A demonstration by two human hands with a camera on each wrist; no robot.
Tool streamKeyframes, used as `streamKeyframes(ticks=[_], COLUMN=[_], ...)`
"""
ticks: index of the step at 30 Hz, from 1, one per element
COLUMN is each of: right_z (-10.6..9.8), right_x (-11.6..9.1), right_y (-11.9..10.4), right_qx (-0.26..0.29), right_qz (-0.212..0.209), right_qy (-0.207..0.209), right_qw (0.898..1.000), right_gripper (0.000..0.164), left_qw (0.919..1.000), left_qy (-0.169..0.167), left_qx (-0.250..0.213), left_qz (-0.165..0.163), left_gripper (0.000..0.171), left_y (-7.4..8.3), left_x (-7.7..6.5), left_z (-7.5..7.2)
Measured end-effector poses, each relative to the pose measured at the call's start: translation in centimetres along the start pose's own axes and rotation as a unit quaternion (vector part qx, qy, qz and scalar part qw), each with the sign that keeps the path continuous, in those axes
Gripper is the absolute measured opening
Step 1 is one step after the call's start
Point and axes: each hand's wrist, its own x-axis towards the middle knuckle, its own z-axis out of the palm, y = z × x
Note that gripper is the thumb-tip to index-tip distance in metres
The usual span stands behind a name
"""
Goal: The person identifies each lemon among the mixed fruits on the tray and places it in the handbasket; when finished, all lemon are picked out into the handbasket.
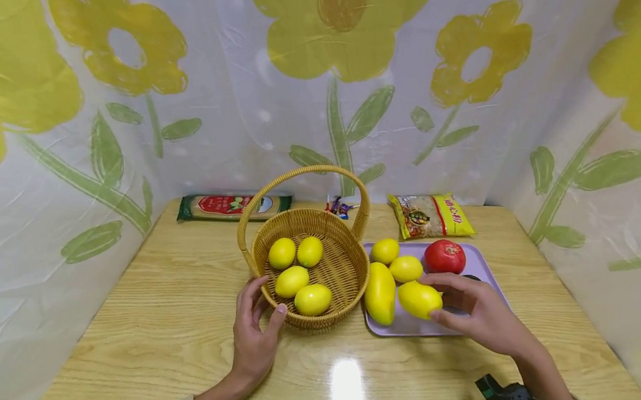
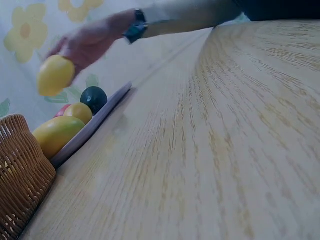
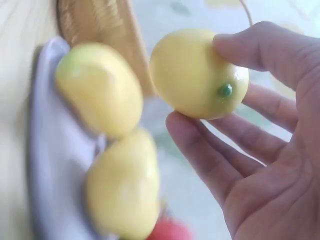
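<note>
Over the lilac tray (image 1: pixel 485 264), my right hand (image 1: pixel 478 311) pinches a yellow lemon (image 1: pixel 420 300) between thumb and fingers. In the right wrist view the lemon (image 3: pixel 192 75) is clear of the blurred fruit below. My left hand (image 1: pixel 256 333) holds the front-left rim of a wicker basket (image 1: pixel 344 271), fingers and thumb bent against its edge; the left wrist view does not show this hand. Several lemons (image 1: pixel 313 300) lie inside the basket. On the tray are a mango (image 1: pixel 380 293), two more lemons (image 1: pixel 406 268), a red pomegranate (image 1: pixel 444 257) and a dark green fruit (image 2: pixel 94 99), mostly hidden in the head view.
The basket's tall handle (image 1: pixel 305 171) arches over it. Behind stand a green-edged noodle pack (image 1: pixel 219 206), small wrapped candies (image 1: pixel 341 209) and a yellow food bag (image 1: pixel 431 215). Flower-printed curtains (image 1: pixel 223 102) enclose the wooden table (image 1: pixel 152 312).
</note>
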Motion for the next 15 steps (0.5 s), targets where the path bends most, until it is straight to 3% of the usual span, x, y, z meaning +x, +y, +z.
streamKeyframes(ticks=[4,9,15], right_z=[1.0,4.0,7.9], right_x=[3.6,8.8,13.2], right_y=[-1.6,-3.1,-5.4], right_qx=[0.01,0.012,-0.054], right_qz=[-0.038,-0.054,-0.059], right_qy=[-0.052,-0.139,-0.21], right_qw=[0.998,0.989,0.974], right_gripper=[0.047,0.04,0.037], left_qw=[1.0,1.0,0.9999], left_qy=[0.0,-0.004,-0.003], left_qx=[0.002,0.0,-0.005], left_qz=[0.004,0.008,0.012], left_gripper=[0.06,0.06,0.06], left_y=[0.0,-0.1,-0.2], left_x=[0.0,0.1,0.1], left_z=[-0.1,-0.2,-0.2])
